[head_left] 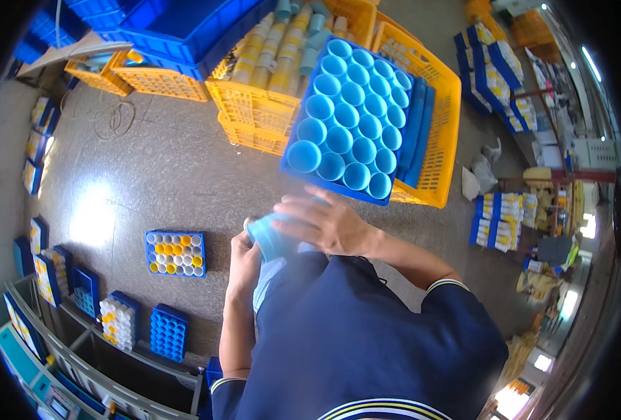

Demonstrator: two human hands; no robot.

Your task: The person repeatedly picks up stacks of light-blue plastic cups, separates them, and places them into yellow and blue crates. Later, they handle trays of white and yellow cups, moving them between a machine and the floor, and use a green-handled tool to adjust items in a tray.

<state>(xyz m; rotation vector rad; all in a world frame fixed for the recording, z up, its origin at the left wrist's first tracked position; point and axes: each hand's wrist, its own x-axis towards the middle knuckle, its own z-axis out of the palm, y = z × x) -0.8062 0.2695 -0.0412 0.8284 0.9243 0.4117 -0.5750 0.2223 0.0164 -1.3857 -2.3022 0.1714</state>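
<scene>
In front of my body, my left hand (244,255) is closed round a light-blue plastic cup (272,241), held tilted. My right hand (328,224) reaches across the cup's upper part, its fingers smeared by motion. Whether those fingers grip the cup or only brush it, I cannot tell. Just beyond my right hand is a blue tray (286,168) filled with rows of light-blue cups (338,140), their round mouths facing up. That tray rests on a yellow crate (447,154).
Yellow crates (258,129) with stacked cups stand ahead, beside blue bins (177,31). On the floor at left lies a blue tray of white and yellow cups (174,253). More filled trays (169,332) line a metal frame at lower left. Stacked trays (503,220) stand at right.
</scene>
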